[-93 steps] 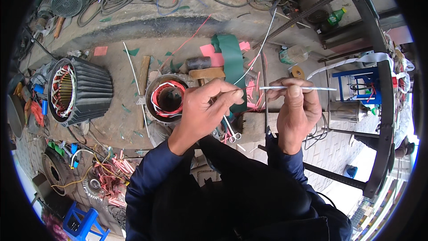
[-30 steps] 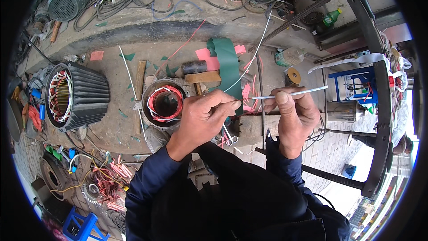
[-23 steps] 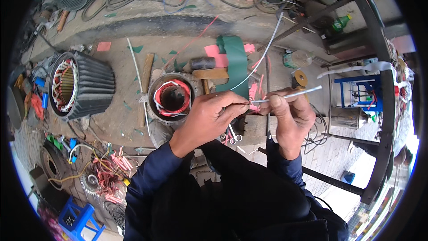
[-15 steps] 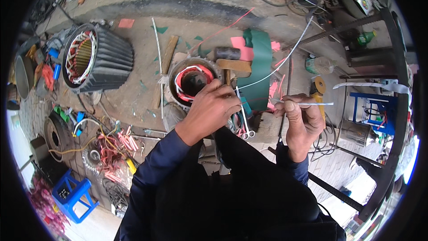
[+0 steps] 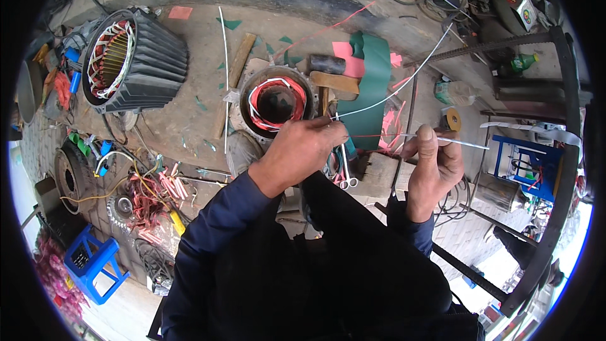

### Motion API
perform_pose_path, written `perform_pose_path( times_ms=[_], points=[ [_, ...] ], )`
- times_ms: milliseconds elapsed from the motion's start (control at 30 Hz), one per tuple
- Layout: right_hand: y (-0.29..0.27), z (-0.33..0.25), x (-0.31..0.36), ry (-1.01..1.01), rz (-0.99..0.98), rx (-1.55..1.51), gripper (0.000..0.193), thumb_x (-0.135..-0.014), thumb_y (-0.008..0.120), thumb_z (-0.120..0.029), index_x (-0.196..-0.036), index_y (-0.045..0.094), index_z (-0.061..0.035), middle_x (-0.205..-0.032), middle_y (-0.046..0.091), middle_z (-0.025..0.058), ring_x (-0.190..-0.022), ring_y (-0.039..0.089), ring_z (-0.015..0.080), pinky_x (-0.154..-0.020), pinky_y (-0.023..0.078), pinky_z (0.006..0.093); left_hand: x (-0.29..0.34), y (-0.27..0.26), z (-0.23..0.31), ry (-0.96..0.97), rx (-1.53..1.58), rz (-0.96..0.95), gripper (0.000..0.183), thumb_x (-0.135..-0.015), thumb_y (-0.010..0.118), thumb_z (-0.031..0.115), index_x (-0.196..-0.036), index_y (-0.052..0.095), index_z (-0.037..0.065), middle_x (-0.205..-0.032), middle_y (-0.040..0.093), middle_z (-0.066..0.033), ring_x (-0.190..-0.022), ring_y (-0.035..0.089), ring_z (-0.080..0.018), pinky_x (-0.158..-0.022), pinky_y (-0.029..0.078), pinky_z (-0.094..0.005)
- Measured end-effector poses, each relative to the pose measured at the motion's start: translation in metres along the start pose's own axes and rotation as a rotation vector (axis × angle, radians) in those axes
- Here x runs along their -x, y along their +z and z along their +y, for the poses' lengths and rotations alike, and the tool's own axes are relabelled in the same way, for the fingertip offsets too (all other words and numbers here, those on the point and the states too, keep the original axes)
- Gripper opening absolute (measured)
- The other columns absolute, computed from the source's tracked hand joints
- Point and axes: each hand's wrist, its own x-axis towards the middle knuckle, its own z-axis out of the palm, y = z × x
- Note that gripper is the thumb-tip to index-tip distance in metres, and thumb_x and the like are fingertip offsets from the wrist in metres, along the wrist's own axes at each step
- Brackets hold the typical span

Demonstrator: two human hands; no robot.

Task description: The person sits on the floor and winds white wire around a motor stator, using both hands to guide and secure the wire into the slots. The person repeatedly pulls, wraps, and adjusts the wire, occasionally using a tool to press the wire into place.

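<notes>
My left hand (image 5: pixel 297 153) is closed, its fingertips pinching a thin red wire (image 5: pixel 374 135). That wire stretches across to my right hand (image 5: pixel 434 163), where it meets one end of a short white sleeve (image 5: pixel 466 144). Thumb and fingers of the right hand grip this sleeve, and its free end points right, tilted slightly down. From beside my left fingertips a longer white sleeve (image 5: pixel 404 85) curves up to the right; whether those fingers hold it too, I cannot tell. Just beyond the left hand sits a motor stator (image 5: pixel 243 98) with red windings (image 5: pixel 300 101) and white lacing.
A larger finned motor housing (image 5: pixel 158 63) lies at the left. Past my hands are a mallet (image 5: pixel 334 82), a green sheet (image 5: pixel 372 82) and scissor-handled forceps (image 5: pixel 345 173). A metal frame (image 5: pixel 555 215) rises at the right; a blue stool (image 5: pixel 95 262) stands lower left.
My right hand has moved slightly away from the left, and more red wire shows between them. The short sleeve now tilts downward at its free end. The whole view has shifted a little.
</notes>
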Motion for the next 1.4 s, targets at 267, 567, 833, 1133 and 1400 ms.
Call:
perform_pose_path(
  times_ms=[267, 567, 833, 1133, 1400],
  points=[
    [0.016, 0.030, 0.014, -0.042, -0.346, 0.112, 0.012, -0.107, 0.067, -0.008, -0.112, 0.069, 0.0028, -0.088, 0.075, 0.0102, -0.071, 0.068, 0.0119, -0.065, 0.056, 0.0253, -0.003, 0.003, 0.000, -0.009, 0.052, 0.019, 0.013, -0.091, 0.072, 0.006, -0.100, 0.062, 0.005, -0.092, 0.072, -0.0153, -0.079, 0.072, -0.0380, -0.062, 0.057, -0.0466],
    [0.022, 0.080, 0.031, 0.037, -0.474, 0.129, 0.013, -0.103, 0.071, -0.005, -0.114, 0.075, 0.0011, -0.101, 0.077, 0.0109, -0.084, 0.070, 0.0154, -0.073, 0.058, 0.0308, -0.004, -0.015, 0.021, -0.069, -0.056, -0.046, 0.048, -0.088, 0.068, -0.002, -0.135, 0.061, 0.002, -0.126, 0.069, -0.0193, -0.084, 0.074, -0.0420, -0.073, 0.061, -0.0450],
    [0.055, 0.123, 0.072, -0.047, -0.392, 0.085, 0.031, -0.104, 0.055, -0.027, -0.117, 0.068, -0.0024, -0.106, 0.074, 0.0131, -0.099, 0.074, 0.0271, -0.091, 0.063, 0.0329, -0.008, 0.013, 0.061, 0.376, -0.046, -0.083, 0.024, -0.081, 0.071, 0.012, -0.101, 0.064, 0.001, -0.088, 0.061, -0.0079, -0.074, 0.068, -0.0225, -0.062, 0.058, -0.0356],
    [0.091, 0.129, 0.049, -0.112, -0.526, 0.342, 0.022, -0.089, 0.080, 0.003, -0.112, 0.077, 0.0015, -0.095, 0.073, 0.0120, -0.085, 0.070, 0.0207, -0.080, 0.054, 0.0307, -0.007, 0.026, 0.059, 0.469, 0.127, -0.016, 0.015, -0.085, 0.068, 0.016, -0.084, 0.056, 0.006, -0.073, 0.052, -0.0057, -0.066, 0.064, -0.0226, -0.056, 0.051, -0.0386],
    [0.083, 0.113, 0.062, -0.042, -0.412, 0.435, 0.013, -0.094, 0.080, -0.008, -0.104, 0.075, -0.0018, -0.087, 0.074, 0.0113, -0.079, 0.069, 0.0177, -0.076, 0.055, 0.0333, -0.001, 0.023, 0.055, 0.412, 0.272, -0.133, 0.013, -0.079, 0.068, 0.005, -0.083, 0.056, 0.003, -0.070, 0.057, -0.0102, -0.060, 0.065, -0.0313, -0.051, 0.050, -0.0445]
  ],
)
